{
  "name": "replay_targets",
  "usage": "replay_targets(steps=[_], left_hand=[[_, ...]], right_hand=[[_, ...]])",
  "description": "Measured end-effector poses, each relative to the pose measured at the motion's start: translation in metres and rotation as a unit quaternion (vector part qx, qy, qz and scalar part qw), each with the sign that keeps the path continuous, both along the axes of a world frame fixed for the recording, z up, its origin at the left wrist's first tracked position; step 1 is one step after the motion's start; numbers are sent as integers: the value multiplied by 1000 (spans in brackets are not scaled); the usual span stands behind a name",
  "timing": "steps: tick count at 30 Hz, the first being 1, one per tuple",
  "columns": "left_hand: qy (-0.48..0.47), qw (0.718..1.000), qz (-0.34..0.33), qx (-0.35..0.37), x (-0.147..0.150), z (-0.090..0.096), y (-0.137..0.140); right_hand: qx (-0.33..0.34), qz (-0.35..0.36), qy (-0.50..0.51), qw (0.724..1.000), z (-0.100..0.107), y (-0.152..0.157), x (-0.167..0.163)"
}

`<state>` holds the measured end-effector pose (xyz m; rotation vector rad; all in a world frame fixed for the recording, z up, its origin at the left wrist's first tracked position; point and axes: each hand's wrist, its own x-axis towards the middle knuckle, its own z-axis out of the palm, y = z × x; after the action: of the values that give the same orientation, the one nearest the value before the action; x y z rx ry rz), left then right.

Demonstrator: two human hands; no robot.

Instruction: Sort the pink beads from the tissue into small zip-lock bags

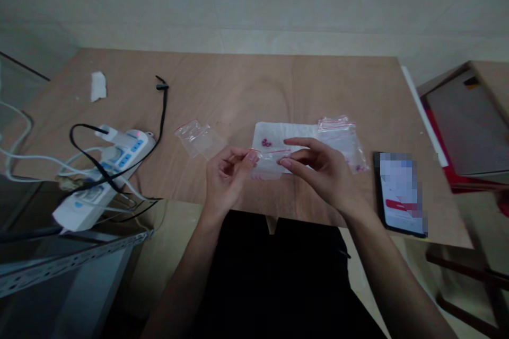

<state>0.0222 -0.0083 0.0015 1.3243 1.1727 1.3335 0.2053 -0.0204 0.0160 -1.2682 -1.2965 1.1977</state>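
Two hands and one small clear bag

A person sits at a brown wooden table [222, 85]. The left hand [227, 176] pinches the left end of a small clear bag [271, 159] between its thumb and finger. The bag has a thin red line along its top. It is in front of the person, between the two hands, over the near part of a white sheet [294, 130].

The right hand [324, 169] is at the other end of the bag. Its pointing finger sticks out, well apart from the thumb. The thumb tip is by the bag, but I cannot tell if this hand is pinching it.

Some little dark red bits [266, 142] sit together on the sheet, just behind the bag. To the right is a pile of clear bags [338, 127], and past it lies a phone [401, 190] with its screen lit. More loose bags [199, 137] lie to the left. Farther left is a white power strip [131, 161] with cords.
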Motion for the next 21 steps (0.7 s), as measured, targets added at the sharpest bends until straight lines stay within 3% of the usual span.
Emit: replay_targets(steps=[6, 11, 17, 21], left_hand=[[-58, 998, -1, -22, 8, -1, -2], [-35, 997, -54, -50, 4, 2, 1], [-52, 997, -39, -43, 9, 3, -1], [-64, 994, -59, -71, 12, 3, 1]], right_hand=[[-6, -70, 21, 997, -4, -6, -6], [-4, -46, -1, 999, -1, -6, -2], [-26, -25, 53, 998, 1, 0, -13], [-31, -48, 88, 994, 2, 1, -20]])
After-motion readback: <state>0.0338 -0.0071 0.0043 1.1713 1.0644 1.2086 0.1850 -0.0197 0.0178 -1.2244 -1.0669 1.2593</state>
